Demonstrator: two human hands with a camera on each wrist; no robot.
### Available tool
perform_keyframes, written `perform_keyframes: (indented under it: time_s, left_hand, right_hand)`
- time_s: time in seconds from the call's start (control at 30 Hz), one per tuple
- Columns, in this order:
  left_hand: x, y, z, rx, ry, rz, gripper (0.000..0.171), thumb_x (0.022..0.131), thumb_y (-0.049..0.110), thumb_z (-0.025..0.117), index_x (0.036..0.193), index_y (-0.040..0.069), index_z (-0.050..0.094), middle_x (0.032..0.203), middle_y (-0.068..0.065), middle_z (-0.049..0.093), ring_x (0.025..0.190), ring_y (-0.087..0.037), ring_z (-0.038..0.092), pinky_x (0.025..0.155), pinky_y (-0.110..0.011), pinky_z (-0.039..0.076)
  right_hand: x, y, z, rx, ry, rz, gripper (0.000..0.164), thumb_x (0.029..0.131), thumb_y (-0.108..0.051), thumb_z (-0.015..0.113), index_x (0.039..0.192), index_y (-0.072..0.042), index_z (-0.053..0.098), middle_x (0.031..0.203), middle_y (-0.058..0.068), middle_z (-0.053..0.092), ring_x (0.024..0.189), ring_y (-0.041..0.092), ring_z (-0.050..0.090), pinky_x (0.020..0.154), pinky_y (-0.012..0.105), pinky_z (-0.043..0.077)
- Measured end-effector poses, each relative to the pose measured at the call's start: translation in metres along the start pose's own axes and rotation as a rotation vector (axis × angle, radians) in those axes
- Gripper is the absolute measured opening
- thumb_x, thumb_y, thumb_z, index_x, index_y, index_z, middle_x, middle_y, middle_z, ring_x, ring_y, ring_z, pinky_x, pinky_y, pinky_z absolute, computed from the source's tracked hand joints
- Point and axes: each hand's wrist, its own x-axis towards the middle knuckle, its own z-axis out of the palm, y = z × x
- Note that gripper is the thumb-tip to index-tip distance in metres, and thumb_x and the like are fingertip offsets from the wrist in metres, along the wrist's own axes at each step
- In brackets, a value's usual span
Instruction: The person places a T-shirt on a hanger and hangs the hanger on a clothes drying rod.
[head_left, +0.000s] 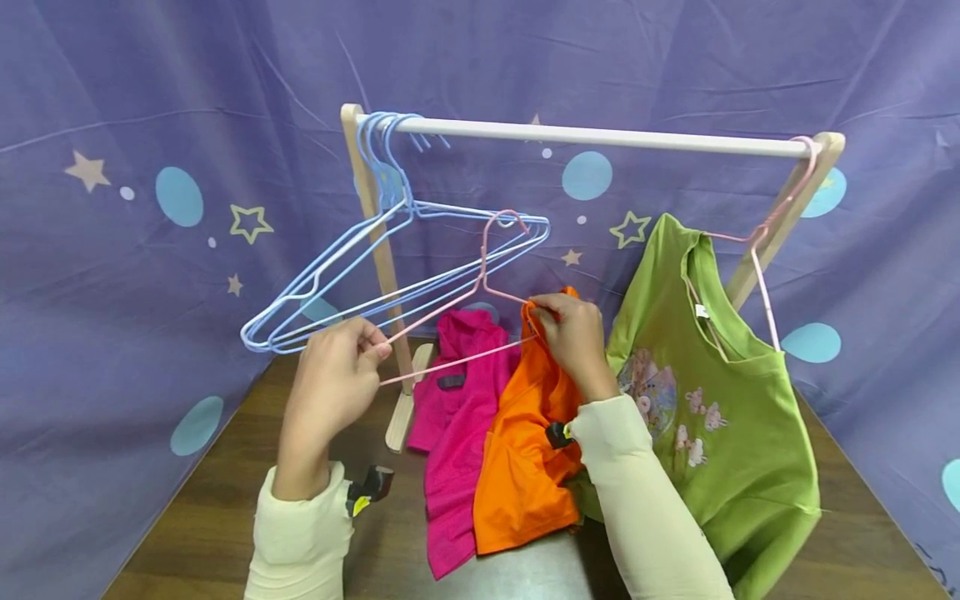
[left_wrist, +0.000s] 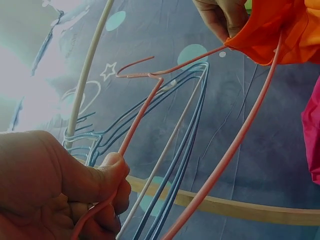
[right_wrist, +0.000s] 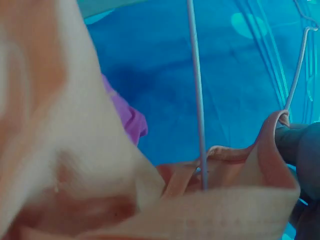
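Observation:
My left hand (head_left: 337, 379) pinches a pink hanger (head_left: 450, 302) near its left end, between thumb and fingers. The hanger's right end runs into the neck opening of an orange shirt (head_left: 517, 467). At that opening my right hand (head_left: 573, 337) pinches the orange cloth together with the hanger's upper arm. In the left wrist view the thumb lies on the pink hanger (left_wrist: 135, 125), and its lower bar passes into the orange cloth (left_wrist: 265, 30). The right wrist view shows the cloth's edge (right_wrist: 285, 150) close up, with the hanger bar (right_wrist: 197, 100) going down inside it.
A white rail (head_left: 585, 137) on wooden posts carries several blue and white hangers (head_left: 405, 208) at its left. At its right hangs a green shirt (head_left: 720, 417) on another pink hanger (head_left: 765, 229). A magenta garment (head_left: 457, 458) lies beside the orange one on the wooden table (head_left: 217, 517).

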Motion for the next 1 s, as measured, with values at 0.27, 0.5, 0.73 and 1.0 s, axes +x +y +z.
perform_keyframes:
  time_s: [0.27, 0.5, 0.73, 1.0]
  left_hand:
    - [0.0, 0.0, 0.002, -0.002, -0.025, 0.015, 0.008, 0.094, 0.006, 0.068, 0.086, 0.005, 0.068, 0.074, -0.005, 0.063, 0.069, -0.022, 0.057, 0.068, -0.038, 0.043]
    - [0.0, 0.003, 0.006, -0.002, -0.053, 0.037, 0.008, 0.093, 0.005, 0.067, 0.086, 0.007, 0.068, 0.073, -0.003, 0.062, 0.069, -0.021, 0.055, 0.067, -0.038, 0.042]
    - [-0.002, 0.008, 0.01, 0.019, -0.082, 0.047, 0.008, 0.091, 0.002, 0.067, 0.085, 0.007, 0.067, 0.072, -0.001, 0.059, 0.074, -0.023, 0.055, 0.07, -0.04, 0.041]
    - [-0.001, 0.009, 0.01, 0.032, -0.09, 0.049, 0.009, 0.092, 0.002, 0.067, 0.085, 0.007, 0.066, 0.072, -0.001, 0.059, 0.075, -0.023, 0.055, 0.071, -0.041, 0.042]
  right_hand:
    - [-0.007, -0.007, -0.004, 0.034, 0.063, 0.028, 0.012, 0.087, -0.003, 0.079, 0.099, -0.005, 0.081, 0.095, 0.011, 0.078, 0.087, 0.031, 0.075, 0.079, 0.048, 0.057]
    - [-0.019, -0.008, -0.006, 0.074, 0.153, 0.0, 0.011, 0.086, -0.001, 0.08, 0.097, -0.001, 0.081, 0.094, 0.014, 0.078, 0.087, 0.032, 0.075, 0.079, 0.047, 0.058]
    - [-0.032, -0.013, -0.002, 0.088, 0.224, 0.019, 0.012, 0.085, 0.001, 0.081, 0.097, -0.001, 0.081, 0.093, 0.013, 0.078, 0.085, 0.031, 0.075, 0.078, 0.045, 0.059]
    - [-0.036, -0.018, 0.004, 0.11, 0.268, 0.041, 0.015, 0.083, 0.004, 0.08, 0.098, -0.001, 0.081, 0.095, 0.013, 0.078, 0.087, 0.032, 0.075, 0.08, 0.046, 0.059]
